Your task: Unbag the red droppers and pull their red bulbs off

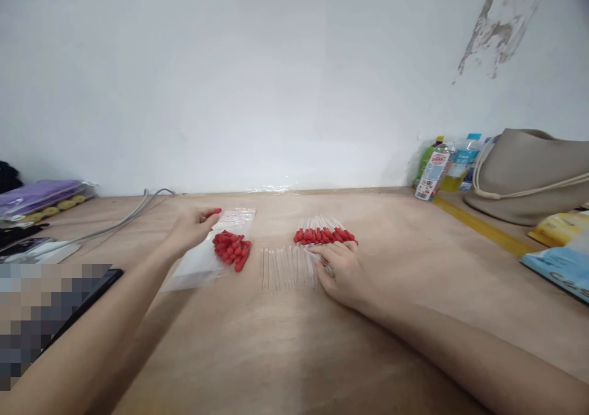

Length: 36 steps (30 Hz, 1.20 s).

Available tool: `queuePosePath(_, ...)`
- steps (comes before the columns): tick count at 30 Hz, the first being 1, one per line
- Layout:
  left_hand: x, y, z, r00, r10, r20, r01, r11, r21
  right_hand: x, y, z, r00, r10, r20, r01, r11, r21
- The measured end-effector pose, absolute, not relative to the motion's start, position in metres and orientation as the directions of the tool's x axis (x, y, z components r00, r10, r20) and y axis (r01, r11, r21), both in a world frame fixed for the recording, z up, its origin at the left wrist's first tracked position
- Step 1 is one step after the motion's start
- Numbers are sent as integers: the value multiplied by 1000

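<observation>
Two hands work over one table (276, 353). Two groups of clear tubes lie midway between its left and right edges: one row of bare tubes (280, 269), more than ten, too fine to count exactly, and one fan of red-tipped tubes (324, 236), also more than ten, overlapping, slightly nearer the far edge. Left of both, one plastic bag (191, 274) lies flat, with one pile of red bulbs (230, 250) on it, over a dozen and too heaped for an exact count. One more, a single red bulb (214, 212), is at the left hand's fingertips.

The left arm reaches from the near left corner toward the far edge; the left hand (193, 226) is curled, its fingers closed on that single bulb above the bag's upper left side. The right arm comes in from the near right corner, low along the table. The right hand (340, 271) is palm down, index finger extended to the right end of the bare row, just beside the red tips; whether its fingers pinch a tube I cannot tell.
</observation>
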<state>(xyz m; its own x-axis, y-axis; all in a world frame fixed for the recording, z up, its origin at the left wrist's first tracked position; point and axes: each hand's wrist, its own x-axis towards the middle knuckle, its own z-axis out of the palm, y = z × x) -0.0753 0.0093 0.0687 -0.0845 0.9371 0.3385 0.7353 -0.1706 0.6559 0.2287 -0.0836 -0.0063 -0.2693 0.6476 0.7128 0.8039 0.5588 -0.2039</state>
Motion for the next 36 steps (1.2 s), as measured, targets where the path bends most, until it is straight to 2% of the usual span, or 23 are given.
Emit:
queuePosePath(2, -85, 22, 71, -64, 955, 289, 707, -160, 689, 222, -77, -3, -285, 622, 729, 827, 544, -140)
queuePosePath(6, -93, 36, 61, -92, 950, 297, 700, -150, 698, 209, -70, -2, -329, 608, 723, 879, 477, -1)
queuePosePath(9, -94, 41, 49, -61, 963, 264, 731, -137, 668, 203, -71, -5, -361, 623, 694, 884, 466, 41)
queuePosePath(17, -94, 39, 43, 79, 986, 149, 783, -154, 603, 196, -76, -11, -357, 683, 637, 857, 511, -67)
queuePosePath(22, -96, 40, 47, 4, 993, 121, 744, -84, 663, 195, -80, -8, -390, 707, 590, 838, 538, -90)
queuePosePath(31, -103, 45, 41, -33, 991, 126, 731, -62, 679, 196, -80, -10, -361, 697, 620, 826, 547, -134)
queuePosePath(36, -96, 39, 50, -47, 975, 216, 738, -112, 666, 205, -84, -7, -333, 661, 672, 824, 551, -134)
